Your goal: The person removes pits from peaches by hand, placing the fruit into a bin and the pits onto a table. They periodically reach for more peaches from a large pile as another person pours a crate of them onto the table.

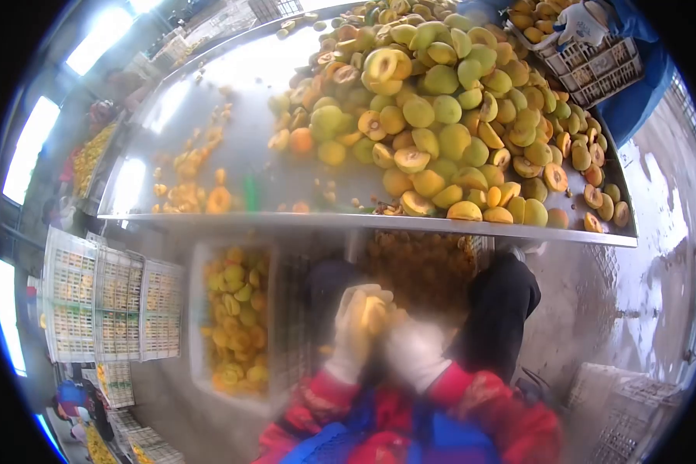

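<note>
The left hand (354, 325) has its gloved fingers wrapped around a piece of yellow fruit (374, 315), which sits between them and the right hand (416, 349). The right hand is blurred beside it, so its finger position cannot be told; both are below the table (363, 223).

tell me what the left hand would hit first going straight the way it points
Probably the metal table edge, though depth is unclear and the left hand might pass underneath.
</note>
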Action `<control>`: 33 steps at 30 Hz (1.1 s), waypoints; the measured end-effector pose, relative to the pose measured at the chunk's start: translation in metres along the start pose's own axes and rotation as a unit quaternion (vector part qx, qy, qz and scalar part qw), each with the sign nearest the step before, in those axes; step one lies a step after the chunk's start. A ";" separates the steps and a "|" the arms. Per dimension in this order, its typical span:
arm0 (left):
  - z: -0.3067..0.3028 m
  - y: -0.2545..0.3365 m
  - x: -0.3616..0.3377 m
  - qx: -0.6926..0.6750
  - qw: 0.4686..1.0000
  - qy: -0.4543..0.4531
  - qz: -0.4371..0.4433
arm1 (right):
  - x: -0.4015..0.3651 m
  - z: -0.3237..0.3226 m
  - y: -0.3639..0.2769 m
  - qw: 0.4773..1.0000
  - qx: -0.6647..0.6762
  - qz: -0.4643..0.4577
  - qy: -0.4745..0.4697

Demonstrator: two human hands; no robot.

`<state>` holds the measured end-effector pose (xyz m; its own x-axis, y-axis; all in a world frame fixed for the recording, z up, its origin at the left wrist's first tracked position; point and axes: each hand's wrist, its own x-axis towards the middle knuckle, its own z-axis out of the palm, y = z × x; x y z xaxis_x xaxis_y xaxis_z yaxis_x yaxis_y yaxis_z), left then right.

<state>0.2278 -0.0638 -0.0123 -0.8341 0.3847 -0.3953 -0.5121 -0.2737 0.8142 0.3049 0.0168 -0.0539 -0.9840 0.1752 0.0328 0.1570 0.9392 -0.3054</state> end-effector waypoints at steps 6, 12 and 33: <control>0.002 -0.001 0.001 0.077 0.995 0.025 0.053 | 0.002 -0.007 -0.006 0.997 0.037 0.009 -0.071; 0.006 0.002 0.004 0.039 0.996 0.075 -0.006 | 0.005 -0.022 -0.006 0.988 0.073 0.028 -0.131; -0.009 0.017 0.004 0.065 0.988 -0.136 -0.022 | 0.010 -0.071 0.001 0.603 0.719 0.181 -0.295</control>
<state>0.2138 -0.0751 -0.0043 -0.7162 0.6219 -0.3168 -0.5017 -0.1432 0.8531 0.3010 0.0410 0.0139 -0.8320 -0.2427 -0.4988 0.5532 -0.4301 -0.7134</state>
